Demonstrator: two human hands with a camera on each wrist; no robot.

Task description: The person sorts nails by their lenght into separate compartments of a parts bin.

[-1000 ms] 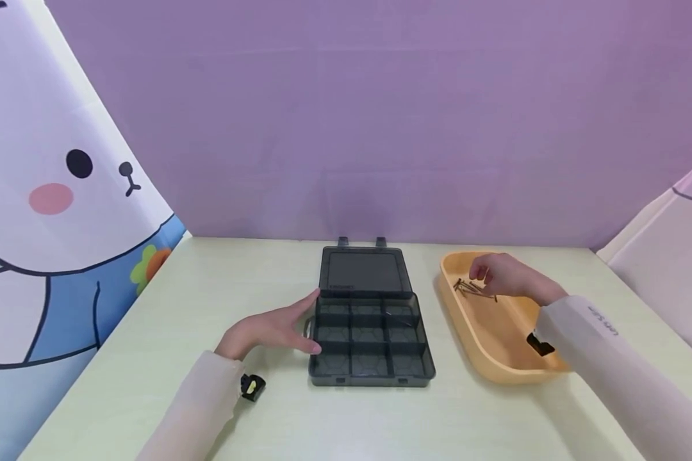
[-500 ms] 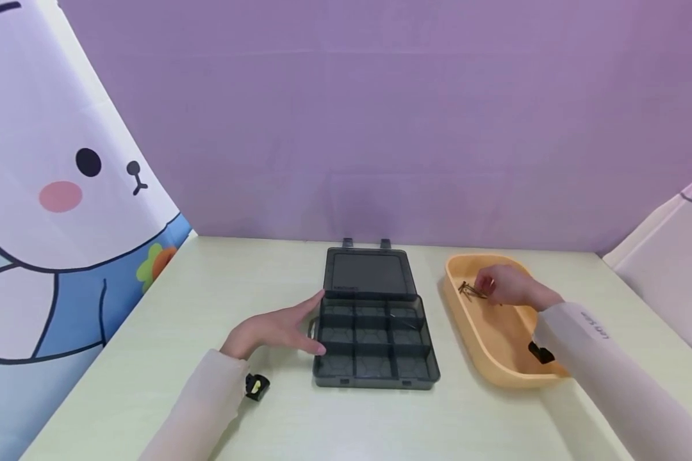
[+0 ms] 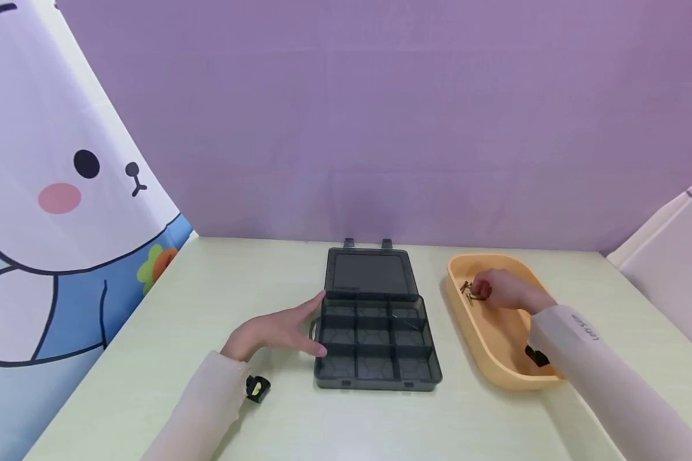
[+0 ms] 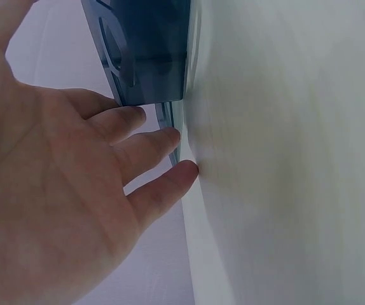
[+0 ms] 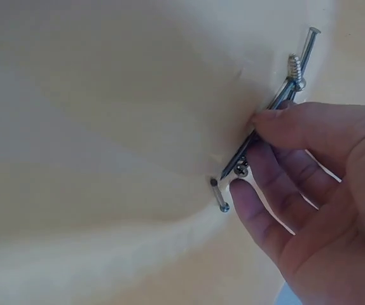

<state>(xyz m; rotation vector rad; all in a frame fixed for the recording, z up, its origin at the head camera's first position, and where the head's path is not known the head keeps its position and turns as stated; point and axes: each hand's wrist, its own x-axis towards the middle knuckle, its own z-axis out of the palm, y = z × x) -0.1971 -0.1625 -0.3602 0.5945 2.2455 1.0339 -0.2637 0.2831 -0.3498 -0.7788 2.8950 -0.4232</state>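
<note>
Right grip (image 3: 500,289): thumb and fingertips pinching slim silver metal nail (image 5: 239,155) inside oblong orange plastic tray (image 3: 510,334). Left grip (image 3: 278,328): spread wide, touching left side of open-lidded smoky-grey plastic compartment box (image 3: 377,385).

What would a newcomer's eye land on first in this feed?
Probably the translucent dark grey plastic compartment box, lying open mid-table, the left hand spread at its left side. Next, the orange oval tray on the right, where the right hand has thumb and fingertips on a long silver metal nail. Behind, at left, a big white cartoon animal stands out beside the plain purple fabric backdrop.
</note>
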